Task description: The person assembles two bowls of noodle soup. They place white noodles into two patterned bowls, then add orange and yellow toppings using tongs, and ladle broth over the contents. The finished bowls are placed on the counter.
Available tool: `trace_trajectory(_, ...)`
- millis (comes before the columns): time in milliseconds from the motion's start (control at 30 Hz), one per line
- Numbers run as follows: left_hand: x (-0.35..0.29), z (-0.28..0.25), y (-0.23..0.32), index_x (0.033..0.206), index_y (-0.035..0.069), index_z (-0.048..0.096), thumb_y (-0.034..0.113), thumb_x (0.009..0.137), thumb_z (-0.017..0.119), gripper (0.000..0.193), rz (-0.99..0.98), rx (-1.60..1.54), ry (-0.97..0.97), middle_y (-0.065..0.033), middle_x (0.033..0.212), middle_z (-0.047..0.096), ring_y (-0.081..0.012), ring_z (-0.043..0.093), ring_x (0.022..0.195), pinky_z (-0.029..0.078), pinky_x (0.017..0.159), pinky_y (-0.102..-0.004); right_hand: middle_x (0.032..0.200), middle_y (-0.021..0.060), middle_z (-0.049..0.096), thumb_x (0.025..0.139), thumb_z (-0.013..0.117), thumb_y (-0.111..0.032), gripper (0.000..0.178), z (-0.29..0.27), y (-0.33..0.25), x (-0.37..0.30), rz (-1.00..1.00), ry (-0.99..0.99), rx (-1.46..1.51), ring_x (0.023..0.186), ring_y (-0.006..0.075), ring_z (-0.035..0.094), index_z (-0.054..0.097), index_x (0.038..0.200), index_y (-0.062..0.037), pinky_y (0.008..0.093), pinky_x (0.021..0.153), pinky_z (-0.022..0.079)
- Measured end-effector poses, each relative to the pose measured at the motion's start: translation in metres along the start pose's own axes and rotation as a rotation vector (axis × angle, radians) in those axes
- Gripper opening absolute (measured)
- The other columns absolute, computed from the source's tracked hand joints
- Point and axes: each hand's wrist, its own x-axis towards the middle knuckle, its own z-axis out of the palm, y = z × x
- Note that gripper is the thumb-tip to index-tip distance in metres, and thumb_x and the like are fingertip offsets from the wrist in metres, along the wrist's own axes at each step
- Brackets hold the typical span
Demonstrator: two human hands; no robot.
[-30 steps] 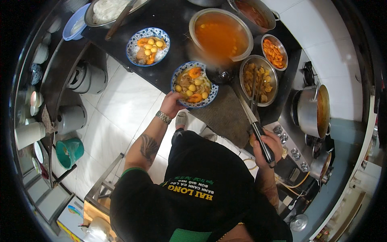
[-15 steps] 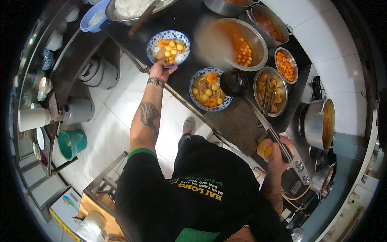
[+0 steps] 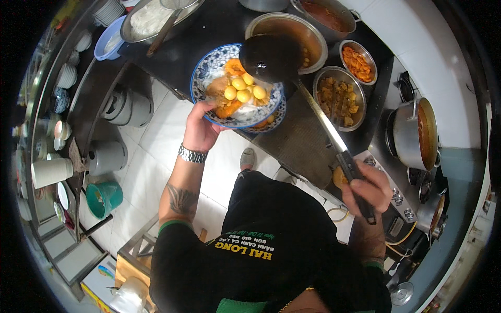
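Note:
My left hand grips the near rim of a blue-and-white patterned bowl, raised off the counter. Small yellow eggs, orange pieces, meat and white noodles lie in it. My right hand is closed round the black handle of a long ladle. The ladle's dark cup hangs over the bowl's right side; what it contains I cannot make out. Partly hidden beneath the raised bowl stands a second patterned bowl. Behind the ladle is a large metal pot of orange broth.
To the right are a metal bowl of yellow-brown pieces, a small bowl of orange pieces and a tall pot on the stove. White noodles fill a basin at the far left. A green bucket stands on the floor.
My left hand has lifted the patterned bowl and brought it nearer and to the right, over the second bowl. The ladle's cup has moved up and left to it. Steam over the pot is gone.

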Motion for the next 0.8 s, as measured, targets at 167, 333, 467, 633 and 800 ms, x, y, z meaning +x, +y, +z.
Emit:
trace_trajectory(167, -0.011, 0.071, -0.036, 0.136, 0.003, 0.039, 0.033, 0.092, 0.054, 0.056, -0.011, 0.081, -0.081, -0.0167, 0.133, 0.052, -0.0307, 0.055, 0.119, 0.052, 0.094, -0.0458, 0.106, 0.0191, 0.063, 0.068, 0.08, -0.007, 0.031, -0.062, 0.018, -0.036, 0.091, 0.215, 0.104, 0.09, 0.0308, 0.068, 0.059, 0.091, -0.009, 0.0357, 0.073, 0.057)
trace_trajectory(333, -0.014, 0.153, -0.093, 0.132, 0.004, 0.044, 0.035, 0.095, 0.055, 0.05, -0.045, -0.003, -0.146, -0.0123, 0.127, 0.057, -0.0224, 0.06, 0.111, 0.056, 0.087, -0.0363, 0.107, 0.0159, 0.058, 0.09, 0.057, -0.009, 0.025, -0.173, 0.041, -0.095, 0.499, 0.913, 0.379, 0.08, 0.023, 0.061, 0.053, 0.114, -0.0027, 0.0324, 0.071, 0.05)
trace_trajectory(467, -0.01, 0.207, -0.145, 0.134, 0.007, 0.046, 0.038, 0.096, 0.053, 0.05, -0.109, 0.109, -0.222, -0.0081, 0.132, 0.054, -0.0211, 0.054, 0.119, 0.047, 0.097, -0.0375, 0.106, 0.0168, 0.062, 0.084, 0.064, -0.002, 0.025, -0.264, 0.074, -0.132, 0.523, 0.636, -0.106, 0.091, 0.0257, 0.063, 0.06, 0.108, 0.0006, 0.0353, 0.083, 0.05)
trace_trajectory(633, -0.015, 0.264, -0.193, 0.138, 0.006, 0.041, 0.044, 0.098, 0.042, 0.055, -0.258, 0.057, -0.256, -0.0106, 0.139, 0.049, -0.0265, 0.048, 0.126, 0.038, 0.106, -0.0424, 0.101, 0.0164, 0.066, 0.075, 0.072, -0.001, 0.021, -0.318, 0.109, -0.156, 0.38, 0.004, -0.712, 0.094, 0.0298, 0.066, 0.068, 0.095, -0.0024, 0.0356, 0.083, 0.052)
trace_trajectory(800, -0.01, 0.296, -0.221, 0.138, 0.005, 0.04, 0.046, 0.1, 0.035, 0.055, -0.434, -0.022, -0.23, -0.0116, 0.139, 0.048, -0.028, 0.048, 0.125, 0.039, 0.105, -0.0442, 0.098, 0.0148, 0.065, 0.077, 0.071, -0.005, 0.021, -0.319, 0.156, -0.16, 0.328, -0.096, -0.563, 0.088, 0.0307, 0.065, 0.067, 0.097, -0.0039, 0.0356, 0.077, 0.055)
